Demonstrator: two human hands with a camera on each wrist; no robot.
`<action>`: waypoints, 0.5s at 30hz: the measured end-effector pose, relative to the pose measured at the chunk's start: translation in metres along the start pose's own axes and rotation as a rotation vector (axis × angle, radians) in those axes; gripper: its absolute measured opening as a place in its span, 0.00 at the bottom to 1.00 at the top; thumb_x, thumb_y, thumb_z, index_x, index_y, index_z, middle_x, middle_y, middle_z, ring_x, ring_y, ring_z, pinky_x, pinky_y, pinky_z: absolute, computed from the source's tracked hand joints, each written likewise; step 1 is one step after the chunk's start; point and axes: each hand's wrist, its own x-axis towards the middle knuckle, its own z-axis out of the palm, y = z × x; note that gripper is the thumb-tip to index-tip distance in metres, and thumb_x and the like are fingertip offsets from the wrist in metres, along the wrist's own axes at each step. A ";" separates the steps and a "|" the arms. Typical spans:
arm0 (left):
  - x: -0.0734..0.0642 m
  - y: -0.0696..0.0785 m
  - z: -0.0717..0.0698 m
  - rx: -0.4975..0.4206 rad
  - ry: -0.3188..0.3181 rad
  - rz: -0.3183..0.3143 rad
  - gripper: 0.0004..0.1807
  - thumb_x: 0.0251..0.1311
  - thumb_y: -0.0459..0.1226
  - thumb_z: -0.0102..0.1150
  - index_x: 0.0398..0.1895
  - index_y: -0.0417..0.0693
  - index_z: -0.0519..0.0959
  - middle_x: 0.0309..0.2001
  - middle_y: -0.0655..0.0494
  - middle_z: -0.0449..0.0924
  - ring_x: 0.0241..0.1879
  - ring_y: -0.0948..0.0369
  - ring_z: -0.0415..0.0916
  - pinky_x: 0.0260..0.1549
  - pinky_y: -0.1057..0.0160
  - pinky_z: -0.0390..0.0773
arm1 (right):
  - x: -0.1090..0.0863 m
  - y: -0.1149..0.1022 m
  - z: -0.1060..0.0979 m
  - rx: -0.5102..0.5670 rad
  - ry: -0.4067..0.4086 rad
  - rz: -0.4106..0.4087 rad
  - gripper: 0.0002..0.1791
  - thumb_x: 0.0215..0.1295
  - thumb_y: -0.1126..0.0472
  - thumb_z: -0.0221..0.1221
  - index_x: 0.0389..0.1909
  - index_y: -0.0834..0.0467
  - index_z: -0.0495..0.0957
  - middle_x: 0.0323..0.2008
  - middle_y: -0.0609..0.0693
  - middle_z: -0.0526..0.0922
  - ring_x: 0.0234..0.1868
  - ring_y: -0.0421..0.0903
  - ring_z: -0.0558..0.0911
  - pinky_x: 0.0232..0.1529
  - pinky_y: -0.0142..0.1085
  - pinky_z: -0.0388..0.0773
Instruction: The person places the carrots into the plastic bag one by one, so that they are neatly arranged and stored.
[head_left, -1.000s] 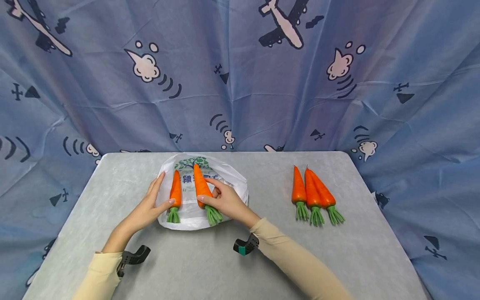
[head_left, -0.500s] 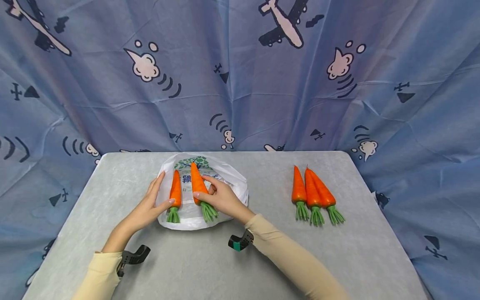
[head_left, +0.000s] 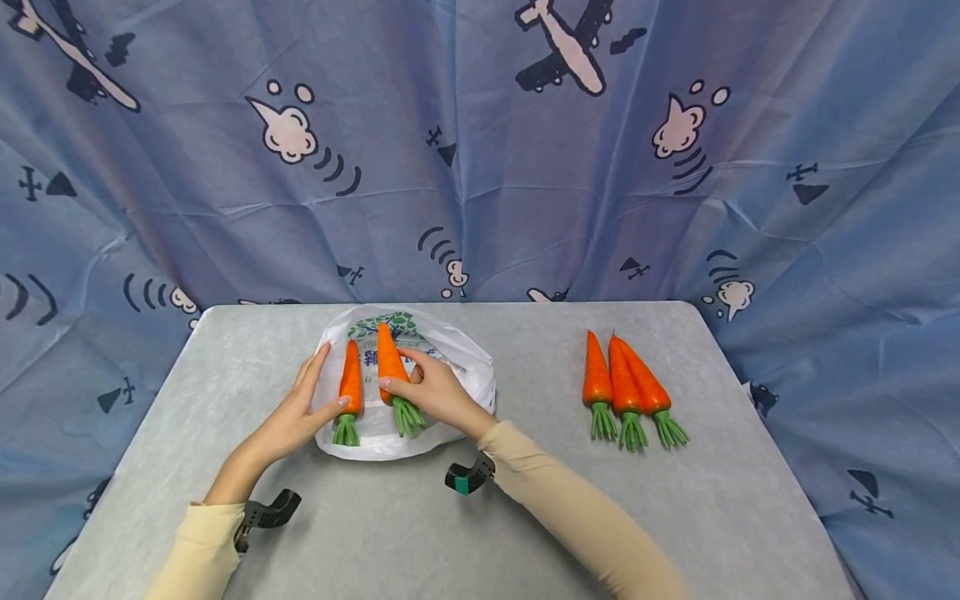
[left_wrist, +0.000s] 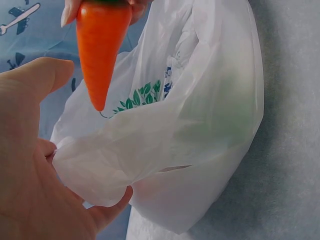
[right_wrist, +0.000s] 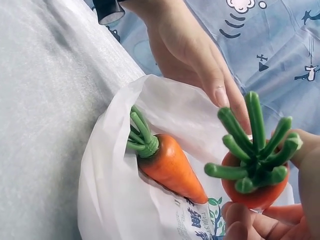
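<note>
A white plastic bag (head_left: 474, 362) with green leaf print and blue lettering lies with its mouth spread toward me. My right hand (head_left: 438, 390) pinches an orange carrot (head_left: 390, 365) between thumb and fingers, over the bag's mouth. Its green stalks point toward me; in the left wrist view the carrot (left_wrist: 100, 52) hangs tip down. Another carrot (right_wrist: 172, 165) rests inside the bag, stalks near its front rim. My left hand (head_left: 292, 419) touches the bag's left side with fingers extended and thumb apart. Its fingers are partly hidden behind the bag film (left_wrist: 100, 170) in the left wrist view.
On the right of the grey table (head_left: 525, 500) lie several more carrots (head_left: 624, 383), close together with stalks toward me. A blue printed curtain (head_left: 480, 167) hangs behind the table and at both sides. Each wrist wears a black camera mount (head_left: 468, 475).
My right hand has moved the pinched carrot left and slightly away from me over the bag, closer to the carrot inside. My left hand and the bag have stayed put.
</note>
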 end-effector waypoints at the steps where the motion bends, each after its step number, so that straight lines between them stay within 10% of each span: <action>1: 0.000 0.000 0.000 0.001 0.000 0.001 0.51 0.69 0.48 0.56 0.81 0.60 0.31 0.79 0.36 0.32 0.76 0.31 0.37 0.65 0.23 0.48 | 0.001 0.000 0.001 0.001 0.003 0.004 0.39 0.63 0.41 0.63 0.72 0.53 0.66 0.22 0.46 0.72 0.19 0.40 0.67 0.20 0.29 0.63; 15: 0.001 -0.002 0.000 -0.001 0.001 0.008 0.51 0.69 0.48 0.56 0.81 0.57 0.30 0.79 0.36 0.32 0.76 0.31 0.39 0.65 0.23 0.50 | 0.016 0.001 0.017 -0.010 0.019 0.059 0.39 0.64 0.41 0.62 0.71 0.56 0.66 0.21 0.45 0.71 0.19 0.40 0.68 0.20 0.30 0.64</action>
